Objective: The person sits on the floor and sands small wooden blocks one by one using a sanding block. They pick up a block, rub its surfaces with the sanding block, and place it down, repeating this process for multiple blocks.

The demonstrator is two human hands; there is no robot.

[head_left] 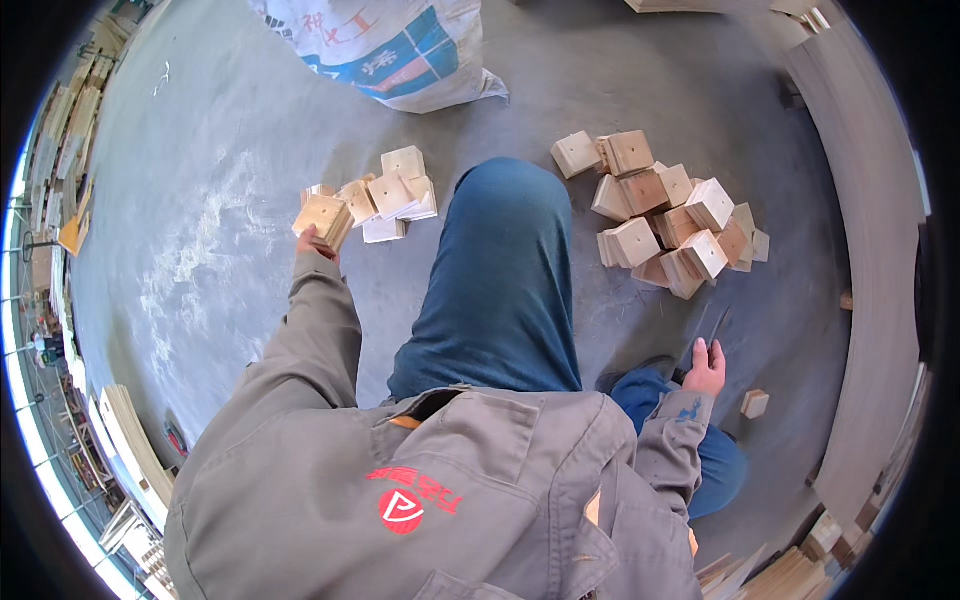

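My left hand [318, 243] reaches out to the left, its fingers closed around a stack of square wooden pieces [324, 216] with a small hole in the top one. Just beyond it lies a small heap of similar pale wooden squares [390, 188]. My right hand [706, 370] is beside my right leg, closed on a thin dark tool [721, 322] with two narrow prongs or edges; its exact kind is unclear. Ahead of that hand sits a larger pile of stacked wooden squares [668, 205], many with a hole in the middle.
A white and blue woven sack [400, 60] stands on the grey floor [200, 130] ahead. My bent knee [510, 260] rises between the two heaps. One loose wooden block [755, 403] lies at right, near long stacked boards [865, 200]. More timber [130, 440] lines the left side.
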